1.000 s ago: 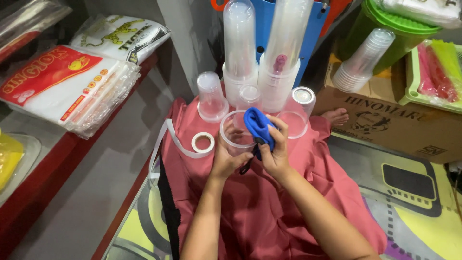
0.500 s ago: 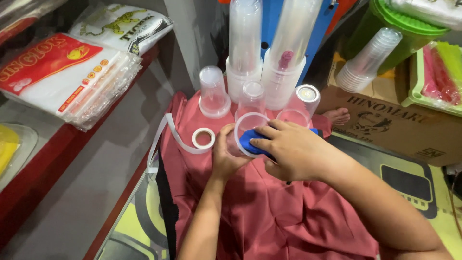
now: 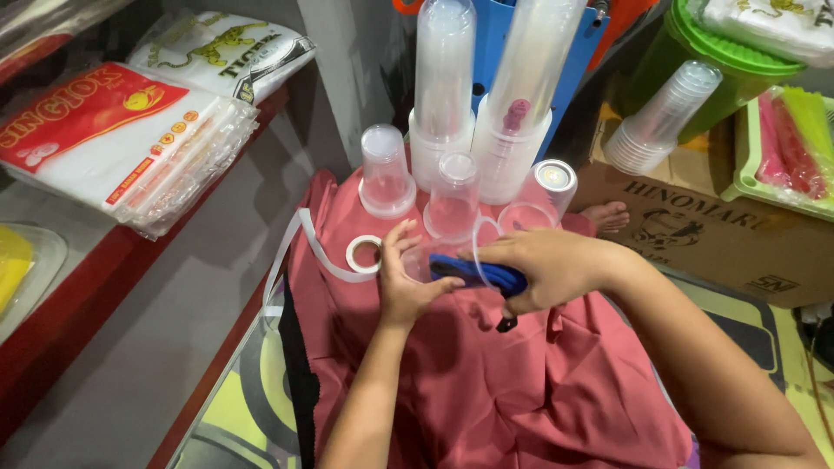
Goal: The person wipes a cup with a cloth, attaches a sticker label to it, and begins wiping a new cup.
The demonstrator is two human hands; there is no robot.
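right hand (image 3: 556, 269) is curled shut round blue-handled scissors (image 3: 478, 271), knuckles up; the blue handle sticks out to the left of the fist & a dark tip pokes out below it. left hand (image 3: 408, 282) sits just beside, to the left, fingers spread & cupped against a clear plastic cup (image 3: 430, 260) lying on its side btwn the two hands. scissors handle is touching or right over that cup, can't tell which. both hands are over a red cloth (image 3: 486, 391) across the lap.

just left of the left hand lies a white tape roll (image 3: 363, 254) on the cloth, w/ a white strip (image 3: 300, 243) looping off it. behind the hands stand upturned clear cups (image 3: 385, 174), another small one (image 3: 453, 198) & a silver-topped cup (image 3: 552, 184), then tall cup stacks (image 3: 443, 87) further back. cardboard box (image 3: 721, 234) to the right, more stacked cups (image 3: 665, 117) lying on it. plastic bag packs (image 3: 113, 139) on a shelf at left.
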